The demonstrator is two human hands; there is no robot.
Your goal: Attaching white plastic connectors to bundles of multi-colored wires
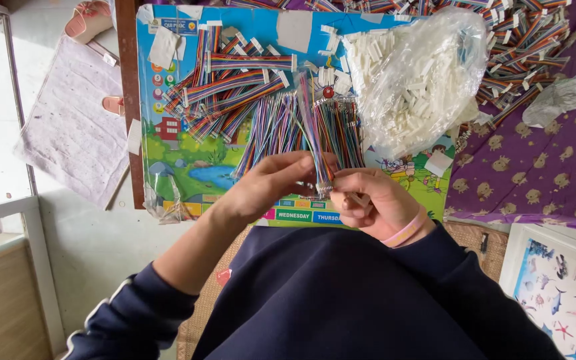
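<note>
Head view looks down on both hands at the centre of the frame. Left hand [268, 183] and right hand [375, 200] meet over the lower edge of a colourful picture board [188, 167], their fingers [301, 167] pinched together on the end of a rainbow ribbon cable [318, 143] that runs up from them. Just above lies a heap of loose cables [281, 127]. A clear bag of white connectors [415, 73] sits in the upper right, beside a purple cloth [541, 167].
</note>
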